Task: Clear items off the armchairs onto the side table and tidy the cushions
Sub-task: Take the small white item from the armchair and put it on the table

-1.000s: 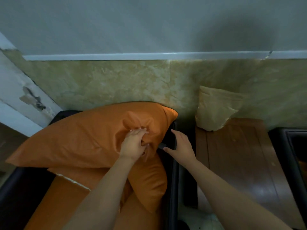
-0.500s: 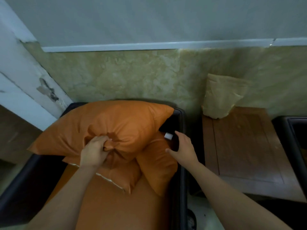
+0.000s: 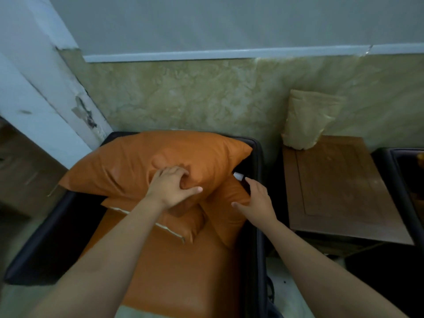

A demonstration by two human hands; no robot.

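The armchair (image 3: pixel 258 226) stands against the wall, with the side table (image 3: pixel 344 191) just beside its right arm. A big cushion (image 3: pixel 142 164) leans across the chair's back, lying over a flat cushion (image 3: pixel 183 223) and a small cushion (image 3: pixel 227 216) propped at the right arm. A beige bag (image 3: pixel 307 122) sits at the table's far corner.

The left hand (image 3: pixel 172 187) grips the big cushion at its lower front, fingers curled into a bunch of fabric and the thumb stretched along the edge. The cushion looks soft, light and smooth-skinned; a fistful of cover or a corner should hold better than a flat palm.

The right hand (image 3: pixel 257 200) reaches with fingers straight and thumb spread. It aims at a small white-tipped item (image 3: pixel 238 175) wedged between cushions and chair arm. Whether they touch cannot be told. It probably suits a fingertip pinch on its exposed end.
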